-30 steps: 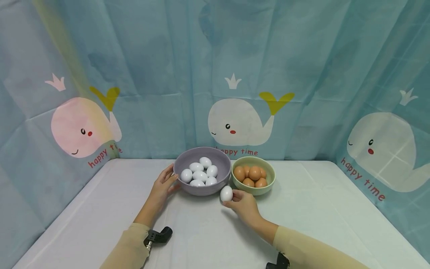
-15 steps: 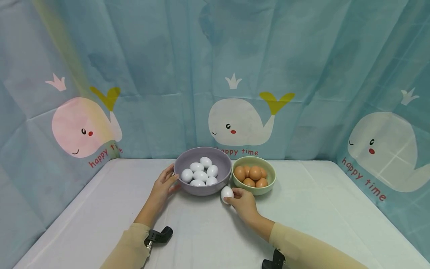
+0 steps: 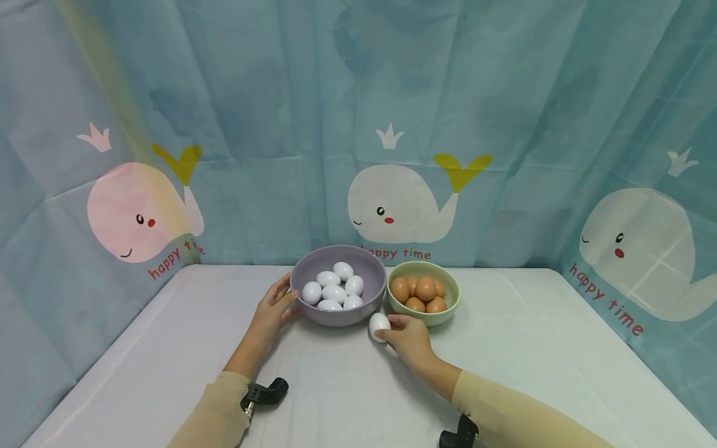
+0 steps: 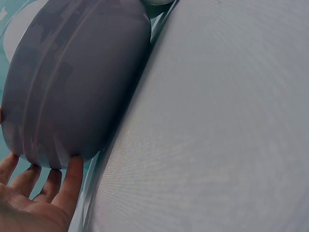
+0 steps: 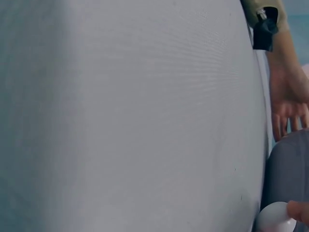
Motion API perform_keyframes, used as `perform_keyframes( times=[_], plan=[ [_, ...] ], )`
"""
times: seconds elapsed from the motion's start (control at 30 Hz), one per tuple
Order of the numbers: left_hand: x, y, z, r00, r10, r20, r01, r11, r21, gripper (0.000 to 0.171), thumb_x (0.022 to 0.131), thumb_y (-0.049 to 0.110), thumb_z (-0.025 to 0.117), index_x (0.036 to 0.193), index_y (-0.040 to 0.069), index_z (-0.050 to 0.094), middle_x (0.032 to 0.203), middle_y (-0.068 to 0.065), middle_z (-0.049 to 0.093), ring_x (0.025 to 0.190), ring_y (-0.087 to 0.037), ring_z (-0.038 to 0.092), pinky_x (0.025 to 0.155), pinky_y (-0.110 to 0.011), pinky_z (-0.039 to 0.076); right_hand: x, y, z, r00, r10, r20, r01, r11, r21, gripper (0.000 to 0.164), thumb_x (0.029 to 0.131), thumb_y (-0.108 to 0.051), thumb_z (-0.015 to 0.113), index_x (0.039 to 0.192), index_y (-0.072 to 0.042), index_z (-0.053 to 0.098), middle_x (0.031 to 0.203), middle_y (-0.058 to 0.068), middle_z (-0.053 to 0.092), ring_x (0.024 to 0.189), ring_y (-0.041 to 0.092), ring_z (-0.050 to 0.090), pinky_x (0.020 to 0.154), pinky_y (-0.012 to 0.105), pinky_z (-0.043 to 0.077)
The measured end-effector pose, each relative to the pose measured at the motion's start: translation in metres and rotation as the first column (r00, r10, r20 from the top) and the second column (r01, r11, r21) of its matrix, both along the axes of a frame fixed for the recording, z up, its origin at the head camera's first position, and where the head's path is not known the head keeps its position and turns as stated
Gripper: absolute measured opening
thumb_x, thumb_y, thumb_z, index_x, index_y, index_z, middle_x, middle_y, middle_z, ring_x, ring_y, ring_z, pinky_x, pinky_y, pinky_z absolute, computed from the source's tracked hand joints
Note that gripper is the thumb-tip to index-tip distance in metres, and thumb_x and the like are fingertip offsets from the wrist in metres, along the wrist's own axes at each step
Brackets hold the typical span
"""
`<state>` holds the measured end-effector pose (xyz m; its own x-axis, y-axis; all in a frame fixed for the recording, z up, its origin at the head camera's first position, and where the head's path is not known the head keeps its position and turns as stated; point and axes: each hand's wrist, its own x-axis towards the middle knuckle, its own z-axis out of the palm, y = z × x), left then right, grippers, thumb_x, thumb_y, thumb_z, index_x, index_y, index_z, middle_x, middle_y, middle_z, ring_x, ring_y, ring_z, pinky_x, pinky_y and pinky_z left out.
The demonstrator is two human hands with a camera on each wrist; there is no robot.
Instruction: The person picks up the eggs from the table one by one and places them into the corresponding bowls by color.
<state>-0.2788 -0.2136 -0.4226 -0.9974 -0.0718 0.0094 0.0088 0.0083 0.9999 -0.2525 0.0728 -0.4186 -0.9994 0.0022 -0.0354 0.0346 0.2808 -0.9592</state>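
My right hand (image 3: 411,341) pinches a white egg (image 3: 379,326) between thumb and fingers, just in front of the two bowls. In the right wrist view this egg (image 5: 276,217) shows at the bottom right, with one fingertip on it. My left hand (image 3: 269,310) rests against the left side of a purple bowl (image 3: 338,318), which holds several white eggs (image 3: 333,294). From the left wrist view, the spread, rather straight fingers (image 4: 71,186) touch the bowl's outer wall (image 4: 91,87).
A smaller green bowl (image 3: 428,318) with several brown eggs (image 3: 426,287) stands right beside the purple bowl. Both are near the back edge of the white-covered table (image 3: 330,386). Behind hangs a blue whale-print curtain (image 3: 257,211).
The right hand has brought the white egg slightly toward me and down, and its thumb now lies over more of the egg. My left hand stays on the purple bowl.
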Motion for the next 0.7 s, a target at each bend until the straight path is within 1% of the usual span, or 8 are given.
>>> perform_keyframes(
  times=[0.1, 0.2, 0.27, 0.37, 0.53, 0.6, 0.7],
  plan=[
    [0.001, 0.0, 0.001, 1.0, 0.0, 0.0, 0.0, 1.0, -0.005, 0.062, 0.104, 0.024, 0.053, 0.159, 0.018, 0.024, 0.167, -0.003, 0.02, 0.153, -0.023, 0.025, 0.115, -0.044, 0.043, 0.002, 0.001, 0.001, 1.0, 0.004, 0.01, -0.004, 1.0, -0.025, 0.048, 0.079, -0.007, 0.08, 0.12, 0.012, 0.064, 0.111, 0.022, 0.072, 0.098, 0.017, 0.066, 0.079, 0.023, 0.06],
    [0.002, 0.0, 0.001, 1.0, -0.002, -0.001, 0.002, 1.0, -0.012, 0.063, 0.104, 0.024, 0.053, 0.159, 0.018, 0.023, 0.167, -0.002, 0.02, 0.154, -0.022, 0.024, 0.114, -0.043, 0.043, 0.006, 0.004, 0.006, 1.0, 0.027, 0.011, -0.026, 0.998, -0.05, 0.048, 0.08, -0.007, 0.079, 0.121, 0.012, 0.064, 0.112, 0.022, 0.071, 0.1, 0.019, 0.067, 0.082, 0.028, 0.062],
    [0.002, 0.0, 0.001, 1.0, -0.005, -0.002, 0.005, 1.0, -0.01, 0.062, 0.104, 0.024, 0.052, 0.159, 0.018, 0.023, 0.167, -0.002, 0.019, 0.154, -0.022, 0.024, 0.115, -0.043, 0.043, 0.009, 0.006, 0.01, 0.999, 0.042, 0.01, -0.042, 0.998, -0.051, 0.047, 0.08, -0.009, 0.079, 0.121, 0.01, 0.065, 0.113, 0.021, 0.072, 0.101, 0.019, 0.067, 0.084, 0.03, 0.062],
    [0.002, 0.0, 0.001, 1.0, -0.011, -0.002, 0.011, 1.0, -0.009, 0.062, 0.105, 0.023, 0.052, 0.159, 0.017, 0.023, 0.167, -0.003, 0.019, 0.154, -0.022, 0.024, 0.115, -0.043, 0.043, 0.013, 0.01, 0.022, 0.998, 0.058, -0.001, -0.058, 0.998, -0.038, 0.047, 0.08, -0.013, 0.08, 0.12, 0.006, 0.067, 0.112, 0.017, 0.073, 0.102, 0.018, 0.067, 0.085, 0.031, 0.061],
    [0.002, -0.001, 0.0, 1.0, -0.018, -0.003, 0.018, 1.0, -0.005, 0.061, 0.105, 0.023, 0.051, 0.159, 0.017, 0.023, 0.167, -0.003, 0.02, 0.153, -0.022, 0.025, 0.115, -0.043, 0.043, 0.016, 0.013, 0.045, 0.999, 0.05, -0.015, -0.051, 0.996, -0.068, 0.043, 0.08, -0.014, 0.08, 0.119, 0.003, 0.069, 0.112, 0.015, 0.074, 0.099, 0.016, 0.069, 0.085, 0.03, 0.061],
    [0.002, -0.001, 0.0, 1.0, -0.018, -0.003, 0.018, 1.0, -0.004, 0.061, 0.105, 0.022, 0.051, 0.159, 0.016, 0.023, 0.167, -0.004, 0.02, 0.153, -0.022, 0.026, 0.114, -0.043, 0.043, 0.015, 0.013, 0.053, 0.999, 0.042, -0.023, -0.043, 0.996, -0.083, 0.041, 0.081, -0.013, 0.08, 0.118, 0.002, 0.07, 0.113, 0.015, 0.074, 0.099, 0.016, 0.069, 0.084, 0.029, 0.061],
    [0.001, -0.001, 0.0, 1.0, -0.017, -0.002, 0.017, 1.0, -0.005, 0.061, 0.105, 0.023, 0.051, 0.159, 0.016, 0.023, 0.167, -0.004, 0.02, 0.153, -0.022, 0.026, 0.114, -0.042, 0.044, 0.009, 0.011, 0.063, 0.999, 0.037, -0.037, -0.04, 0.997, -0.071, 0.038, 0.081, -0.014, 0.08, 0.116, -0.002, 0.072, 0.115, 0.013, 0.074, 0.102, 0.015, 0.068, 0.084, 0.026, 0.059]
  ],
)
